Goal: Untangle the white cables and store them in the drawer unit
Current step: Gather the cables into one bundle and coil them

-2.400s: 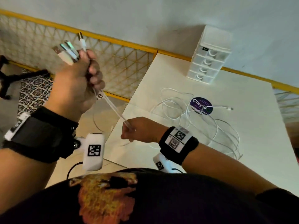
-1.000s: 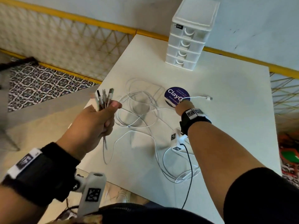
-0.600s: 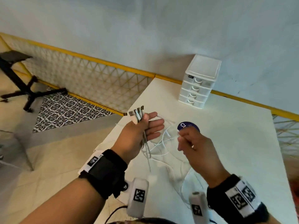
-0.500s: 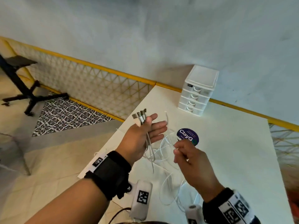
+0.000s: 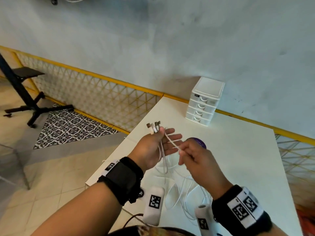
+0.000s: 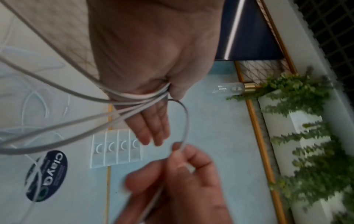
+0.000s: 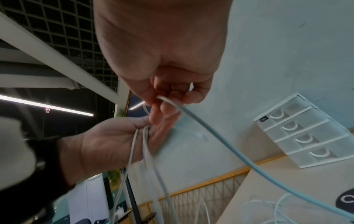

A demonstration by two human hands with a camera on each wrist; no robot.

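Head view shows the left hand (image 5: 154, 147) raised above the white tabletop (image 5: 238, 159), its thumb pressing a bundle of thin white rubber-sheathed cables (image 5: 162, 155) against the palm while the four fingers lie straight. The metal USB plugs (image 5: 153, 127) stick up past the thumb. The right hand (image 5: 196, 159) pinches one strand between thumb and forefinger, its other fingers curled, and that strand runs from the pinch up to the left thumb.

To do this well, I judge the strand's end should be laid beside the other plugs and trapped under the thumb before the pinch lets go, so the ends stay level and the lengths hang free.

Below the palm the rest of the cables droop in loose loops onto the table. The small white plastic four-drawer unit (image 5: 204, 101) stands at the far edge against the wall, all drawers closed, well apart from both hands.
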